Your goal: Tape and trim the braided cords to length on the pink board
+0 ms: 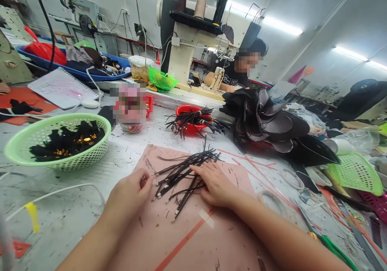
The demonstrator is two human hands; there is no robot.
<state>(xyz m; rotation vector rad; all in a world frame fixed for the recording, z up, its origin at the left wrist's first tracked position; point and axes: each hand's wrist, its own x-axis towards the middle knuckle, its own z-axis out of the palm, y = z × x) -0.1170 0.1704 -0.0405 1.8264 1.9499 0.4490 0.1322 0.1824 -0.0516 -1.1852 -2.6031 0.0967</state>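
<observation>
A loose pile of thin black straps [184,170] lies on a pinkish board [193,230] in front of me. My right hand [216,184] lies flat on the pile with fingers stretched out over the straps. My left hand [131,192] is curled closed at the pile's left edge, pinching what looks like a strap end. More black straps [196,122] spill out of a red bowl [188,110] further back.
A light green basket [60,142] of black and gold pieces stands at left. Dark leather pieces [269,122] are heaped at right, near a green basket [356,172]. A sewing machine [193,41] and a seated person [238,71] are behind. Green-handled scissors [335,249] lie at lower right.
</observation>
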